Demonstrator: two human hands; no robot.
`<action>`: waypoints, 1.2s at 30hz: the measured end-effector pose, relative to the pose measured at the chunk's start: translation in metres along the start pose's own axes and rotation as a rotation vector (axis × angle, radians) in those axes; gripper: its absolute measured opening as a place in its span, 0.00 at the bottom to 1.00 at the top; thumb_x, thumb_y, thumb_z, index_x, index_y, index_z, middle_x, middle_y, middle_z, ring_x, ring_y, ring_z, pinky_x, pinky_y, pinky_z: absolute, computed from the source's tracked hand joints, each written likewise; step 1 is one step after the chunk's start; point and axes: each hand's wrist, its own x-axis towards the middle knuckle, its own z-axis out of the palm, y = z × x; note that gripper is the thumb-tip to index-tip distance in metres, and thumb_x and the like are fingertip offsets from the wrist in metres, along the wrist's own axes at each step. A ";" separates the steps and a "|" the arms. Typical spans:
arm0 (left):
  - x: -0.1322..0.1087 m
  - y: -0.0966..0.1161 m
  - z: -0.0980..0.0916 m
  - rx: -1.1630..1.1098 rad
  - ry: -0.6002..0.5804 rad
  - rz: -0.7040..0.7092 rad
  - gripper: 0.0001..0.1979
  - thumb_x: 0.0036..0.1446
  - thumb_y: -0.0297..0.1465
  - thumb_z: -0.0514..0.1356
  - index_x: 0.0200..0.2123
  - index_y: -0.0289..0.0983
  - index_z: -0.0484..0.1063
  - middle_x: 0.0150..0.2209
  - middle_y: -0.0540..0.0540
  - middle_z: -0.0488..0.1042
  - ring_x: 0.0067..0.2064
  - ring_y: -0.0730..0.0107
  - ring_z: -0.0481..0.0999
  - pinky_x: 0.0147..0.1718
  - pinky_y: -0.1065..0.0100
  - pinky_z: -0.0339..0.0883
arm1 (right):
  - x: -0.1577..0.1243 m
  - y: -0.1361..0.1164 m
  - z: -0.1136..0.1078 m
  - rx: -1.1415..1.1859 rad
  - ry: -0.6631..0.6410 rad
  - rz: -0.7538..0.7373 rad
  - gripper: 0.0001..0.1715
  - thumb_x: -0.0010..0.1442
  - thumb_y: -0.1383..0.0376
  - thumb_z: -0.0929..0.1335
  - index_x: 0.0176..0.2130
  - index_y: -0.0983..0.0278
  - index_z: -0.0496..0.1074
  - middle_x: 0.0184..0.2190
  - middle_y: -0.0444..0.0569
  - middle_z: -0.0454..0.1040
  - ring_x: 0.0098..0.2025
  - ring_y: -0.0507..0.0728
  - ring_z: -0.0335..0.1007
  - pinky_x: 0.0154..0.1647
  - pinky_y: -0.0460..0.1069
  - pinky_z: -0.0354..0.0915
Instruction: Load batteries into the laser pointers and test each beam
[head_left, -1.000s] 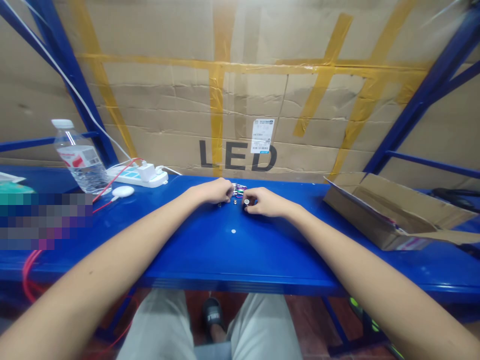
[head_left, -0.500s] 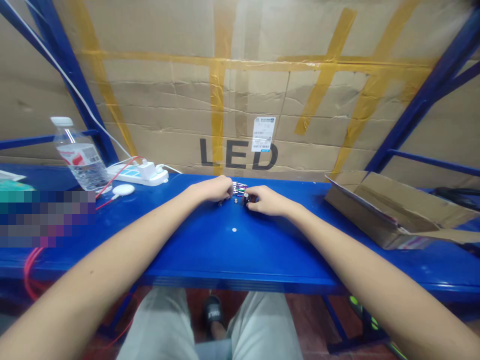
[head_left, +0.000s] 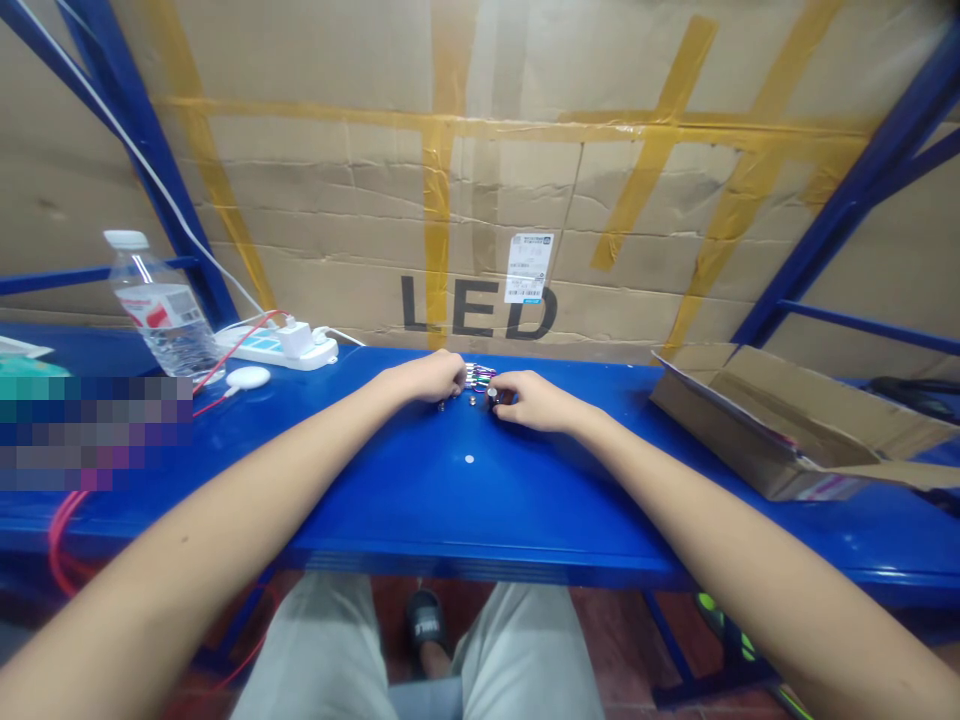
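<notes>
On the blue table, my left hand rests with curled fingers at the left end of a small group of shiny, multicoloured metal pieces. Whatever its fingers hold is too small to make out. My right hand is closed around a small dark object with a silvery top, just right of those pieces. Between the hands sits a tiny metallic bit. Another small bit lies beneath my left hand. A white round dot shows on the table nearer to me.
At the left stand a water bottle, a white power strip with cables and a white oval device. An open cardboard box is at the right. Taped cardboard rises behind the blue table.
</notes>
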 end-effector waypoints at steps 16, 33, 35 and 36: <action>-0.004 0.019 -0.003 -0.103 0.344 0.293 0.09 0.56 0.25 0.59 0.38 0.35 0.78 0.35 0.45 0.80 0.35 0.68 0.77 0.35 0.70 0.65 | 0.001 0.011 -0.001 -0.033 0.200 0.134 0.11 0.50 0.74 0.65 0.35 0.65 0.73 0.30 0.47 0.75 0.31 0.53 0.65 0.33 0.47 0.56; 0.000 0.032 0.010 -0.027 0.534 0.576 0.09 0.66 0.27 0.54 0.39 0.34 0.75 0.36 0.43 0.74 0.37 0.67 0.73 0.38 0.67 0.66 | 0.003 0.012 -0.001 0.045 0.299 0.088 0.09 0.51 0.74 0.65 0.33 0.67 0.73 0.29 0.47 0.76 0.31 0.53 0.66 0.32 0.46 0.56; 0.000 0.032 0.011 -0.019 0.522 0.568 0.09 0.66 0.27 0.54 0.40 0.34 0.74 0.36 0.42 0.74 0.38 0.67 0.73 0.39 0.67 0.66 | 0.003 0.012 -0.002 0.036 0.300 0.097 0.08 0.51 0.74 0.65 0.32 0.66 0.73 0.28 0.46 0.75 0.31 0.53 0.66 0.32 0.46 0.56; 0.000 0.032 0.011 -0.017 0.516 0.566 0.09 0.66 0.27 0.53 0.40 0.34 0.74 0.37 0.42 0.74 0.38 0.67 0.73 0.40 0.66 0.66 | 0.003 0.012 -0.002 0.033 0.300 0.100 0.08 0.51 0.75 0.65 0.32 0.66 0.73 0.28 0.46 0.75 0.31 0.53 0.66 0.32 0.46 0.56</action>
